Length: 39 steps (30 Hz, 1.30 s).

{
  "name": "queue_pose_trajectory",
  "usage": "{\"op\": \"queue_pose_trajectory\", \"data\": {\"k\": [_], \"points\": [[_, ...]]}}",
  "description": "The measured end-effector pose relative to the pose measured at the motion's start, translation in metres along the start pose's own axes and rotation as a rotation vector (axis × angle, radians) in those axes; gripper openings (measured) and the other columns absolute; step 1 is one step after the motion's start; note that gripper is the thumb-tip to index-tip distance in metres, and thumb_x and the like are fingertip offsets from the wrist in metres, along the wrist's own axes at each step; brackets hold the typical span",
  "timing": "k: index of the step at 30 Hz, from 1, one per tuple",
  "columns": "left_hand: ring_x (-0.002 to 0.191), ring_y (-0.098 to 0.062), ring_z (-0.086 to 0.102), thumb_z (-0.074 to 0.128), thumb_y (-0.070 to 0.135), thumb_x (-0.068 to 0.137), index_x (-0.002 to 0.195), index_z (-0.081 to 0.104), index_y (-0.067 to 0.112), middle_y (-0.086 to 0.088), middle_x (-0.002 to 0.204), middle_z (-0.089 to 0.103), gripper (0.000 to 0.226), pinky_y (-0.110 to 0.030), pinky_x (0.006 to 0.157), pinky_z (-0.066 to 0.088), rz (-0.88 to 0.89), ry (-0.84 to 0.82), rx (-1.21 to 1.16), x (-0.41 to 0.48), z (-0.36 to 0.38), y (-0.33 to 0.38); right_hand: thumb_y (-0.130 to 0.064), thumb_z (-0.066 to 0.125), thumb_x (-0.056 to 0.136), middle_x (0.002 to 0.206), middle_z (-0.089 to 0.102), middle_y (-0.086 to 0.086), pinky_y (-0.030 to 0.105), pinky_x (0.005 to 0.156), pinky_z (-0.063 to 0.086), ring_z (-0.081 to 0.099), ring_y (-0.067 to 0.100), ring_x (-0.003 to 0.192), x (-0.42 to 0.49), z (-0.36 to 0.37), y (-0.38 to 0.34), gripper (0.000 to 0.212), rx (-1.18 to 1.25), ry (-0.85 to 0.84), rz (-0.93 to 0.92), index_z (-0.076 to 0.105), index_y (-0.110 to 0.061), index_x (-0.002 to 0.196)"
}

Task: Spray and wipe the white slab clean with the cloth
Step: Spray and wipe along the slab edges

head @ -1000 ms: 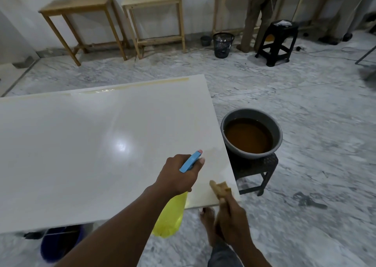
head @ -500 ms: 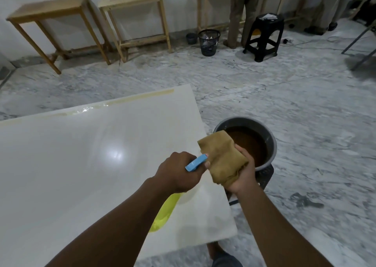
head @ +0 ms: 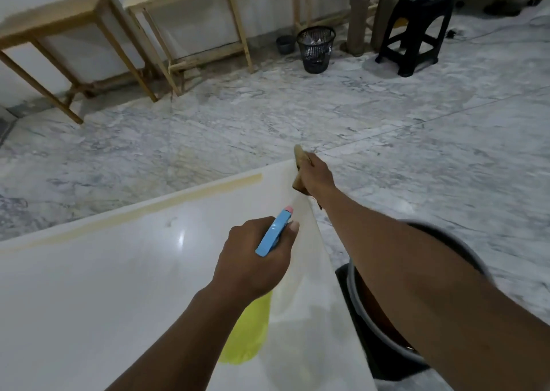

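Note:
The white slab (head: 104, 286) fills the lower left, with a brownish streak along its far edge. My left hand (head: 253, 259) hovers over the slab's right part, gripping a yellow spray bottle (head: 247, 337) by its blue trigger head, nozzle pointing toward the far corner. My right hand (head: 317, 177) is stretched out to the slab's far right corner, pressing the tan cloth (head: 300, 159) onto it. Most of the cloth is hidden under that hand.
A grey basin (head: 473, 259) of brown water sits on a dark stool just right of the slab, under my right forearm. Wooden tables (head: 74, 12) line the far wall. A black mesh bin (head: 316, 49), a black stool (head: 416, 30) and a standing person's legs (head: 369, 12) are beyond.
My right hand rose from below the slab's near edge with the cloth, passed the basin, and reached out to the far right corner. My left hand stays over the slab holding the bottle.

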State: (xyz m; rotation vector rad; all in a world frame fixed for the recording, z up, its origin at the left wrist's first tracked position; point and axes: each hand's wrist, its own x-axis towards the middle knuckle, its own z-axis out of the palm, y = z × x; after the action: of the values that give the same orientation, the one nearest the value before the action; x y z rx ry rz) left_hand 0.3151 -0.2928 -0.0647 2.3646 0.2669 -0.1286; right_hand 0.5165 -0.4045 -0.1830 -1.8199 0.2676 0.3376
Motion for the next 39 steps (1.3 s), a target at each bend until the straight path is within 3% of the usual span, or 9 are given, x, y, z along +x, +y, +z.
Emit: {"op": "queue_pose_trajectory", "data": {"k": [2,5,10,19,22,27,29,32,39], "points": [[0.061,-0.040,0.071,0.059,0.059,0.099,0.086,0.070,0.011,-0.016,0.067,0.064,0.052,-0.058,0.064,0.062,-0.005,-0.003,-0.005,0.010,0.001,-0.005,-0.060,0.039,0.094,0.128,0.065,0.004,0.044,0.104,0.047,0.059,0.028,0.119,0.027,0.019,0.008,0.046,-0.077,-0.075,-0.046,0.052,-0.047,0.135],[0.059,-0.036,0.071,0.053,0.065,0.093,0.085,0.070,0.013,-0.013,0.064,0.064,0.056,-0.057,0.062,0.062,0.006,-0.014,0.004,0.022,0.002,-0.012,-0.054,0.038,0.099,0.164,0.027,-0.002,0.044,0.118,0.028,0.032,0.023,0.146,0.043,0.040,0.022,0.057,-0.294,-0.130,-0.132,0.028,-0.042,0.154],[0.060,-0.036,0.071,0.055,0.063,0.098,0.102,0.075,0.009,-0.013,0.065,0.066,0.058,-0.057,0.066,0.060,0.029,-0.010,-0.028,0.021,0.004,-0.013,-0.035,0.029,0.106,0.168,0.013,-0.009,0.045,0.123,0.018,0.010,0.014,0.154,0.034,0.038,0.038,0.054,-0.432,-0.100,-0.267,0.016,-0.033,0.159],[0.064,-0.040,0.072,0.060,0.052,0.104,0.103,0.075,0.006,-0.018,0.080,0.075,0.049,-0.058,0.071,0.061,0.011,-0.036,0.003,-0.032,0.019,-0.002,-0.036,0.032,0.106,0.169,0.005,-0.011,0.051,0.122,0.022,0.008,0.013,0.154,-0.086,0.005,0.099,0.059,-0.448,-0.155,-0.238,0.005,-0.039,0.159],[0.059,-0.034,0.073,0.060,0.052,0.104,0.101,0.074,0.006,-0.018,0.087,0.078,0.049,-0.052,0.069,0.064,0.000,-0.044,0.017,-0.065,0.024,-0.001,-0.038,0.031,0.105,0.168,0.007,-0.012,0.051,0.122,0.024,0.010,0.012,0.153,-0.145,-0.008,0.129,0.059,-0.408,-0.142,-0.255,0.007,-0.040,0.158],[0.052,-0.023,0.075,0.060,0.050,0.104,0.110,0.073,0.003,-0.018,0.079,0.073,0.049,-0.051,0.069,0.067,-0.028,-0.065,-0.012,-0.146,0.033,-0.008,-0.035,0.031,0.107,0.169,0.010,-0.006,0.041,0.124,0.017,0.011,0.015,0.154,-0.259,-0.036,0.179,0.057,-0.421,-0.110,-0.303,0.009,-0.035,0.159],[0.051,-0.022,0.075,0.059,0.051,0.104,0.112,0.073,0.004,-0.013,0.072,0.069,0.050,-0.050,0.072,0.067,-0.023,-0.072,0.005,-0.182,0.036,-0.012,-0.040,0.029,0.105,0.168,0.010,-0.008,0.046,0.123,0.022,0.014,0.014,0.153,-0.302,-0.047,0.202,0.057,-0.430,-0.101,-0.321,0.008,-0.040,0.158],[0.051,-0.021,0.076,0.058,0.051,0.105,0.107,0.074,0.005,-0.013,0.079,0.074,0.049,-0.046,0.074,0.067,-0.014,-0.070,0.018,-0.237,0.040,-0.016,-0.039,0.031,0.105,0.168,0.013,-0.008,0.049,0.120,0.029,0.023,0.018,0.151,-0.361,-0.061,0.233,0.056,-0.474,-0.082,-0.252,0.009,-0.045,0.156],[0.049,-0.021,0.076,0.059,0.050,0.105,0.102,0.074,0.005,-0.021,0.086,0.075,0.048,-0.049,0.074,0.067,-0.053,-0.066,-0.044,-0.355,0.046,-0.028,-0.032,0.033,0.108,0.166,0.019,-0.006,0.032,0.117,0.023,0.023,0.019,0.151,-0.488,-0.089,0.288,0.053,-0.506,-0.047,-0.262,0.011,-0.042,0.155]]}}
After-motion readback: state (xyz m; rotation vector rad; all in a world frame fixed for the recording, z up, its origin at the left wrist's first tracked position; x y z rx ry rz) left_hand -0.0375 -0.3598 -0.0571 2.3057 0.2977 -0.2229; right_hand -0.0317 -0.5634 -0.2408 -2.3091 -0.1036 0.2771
